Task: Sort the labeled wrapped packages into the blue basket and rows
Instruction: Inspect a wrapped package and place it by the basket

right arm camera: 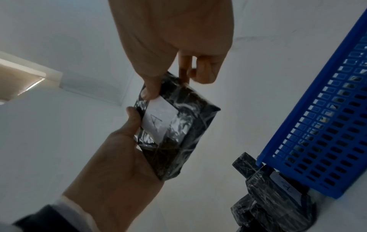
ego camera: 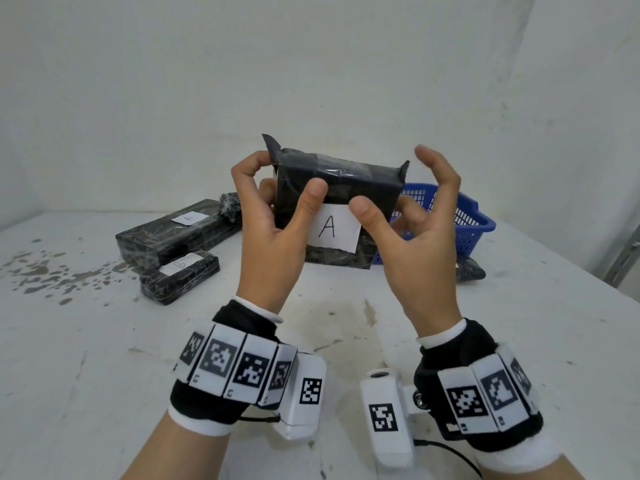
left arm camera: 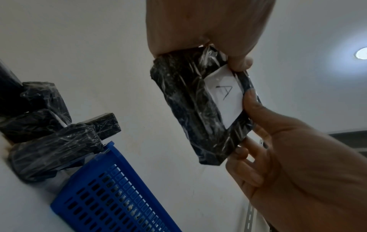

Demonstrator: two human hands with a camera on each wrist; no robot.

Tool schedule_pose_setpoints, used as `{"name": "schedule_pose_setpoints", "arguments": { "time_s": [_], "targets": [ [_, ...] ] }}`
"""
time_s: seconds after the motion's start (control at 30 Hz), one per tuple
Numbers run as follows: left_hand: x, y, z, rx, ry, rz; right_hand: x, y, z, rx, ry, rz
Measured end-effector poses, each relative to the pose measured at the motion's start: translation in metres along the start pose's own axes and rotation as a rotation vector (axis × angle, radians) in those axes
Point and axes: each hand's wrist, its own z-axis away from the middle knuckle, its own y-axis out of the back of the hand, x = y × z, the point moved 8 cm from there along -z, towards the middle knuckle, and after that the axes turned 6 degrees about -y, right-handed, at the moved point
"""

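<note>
A black wrapped package (ego camera: 346,188) with a white label reading "A" (ego camera: 332,228) is held upright above the table, label toward me. My left hand (ego camera: 289,199) grips its left side, thumb on the front and fingers curled round the back. My right hand (ego camera: 382,209) pinches its right side, thumb on the label's top corner, fingers behind, index finger lifted free. The wrist views show the same package (left arm camera: 188,102) (right arm camera: 188,133) held between both hands. The blue basket (ego camera: 474,220) stands behind the package at the right.
On the table (ego camera: 346,323) at the left lie a long black package labelled "A" (ego camera: 152,240) and a shorter one labelled "B" (ego camera: 194,278). Another small black package (ego camera: 469,271) lies against the basket's front. A wall rises just behind the table.
</note>
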Motion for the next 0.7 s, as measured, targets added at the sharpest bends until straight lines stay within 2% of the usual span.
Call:
{"name": "schedule_pose_setpoints", "arguments": {
  "time_s": [0.17, 0.3, 0.43, 0.7],
  "targets": [
    [0.0047, -0.0032, -0.0011, -0.065, -0.035, -0.048, 0.0060, -0.0003, -0.0028, -0.032, -0.071, 0.003],
    [0.0037, -0.0038, -0.0006, -0.058, 0.027, 0.022, 0.0057, -0.0007, -0.0041, -0.050, -0.016, -0.004],
    [0.0019, -0.0046, -0.0005, -0.075, 0.075, 0.068, 0.0086, 0.0007, -0.0071, -0.065, -0.050, -0.100],
    [-0.0025, -0.0071, 0.0021, -0.111, 0.142, 0.089, 0.0102, 0.0010, -0.0079, -0.080, -0.039, -0.131]
  ]
}}
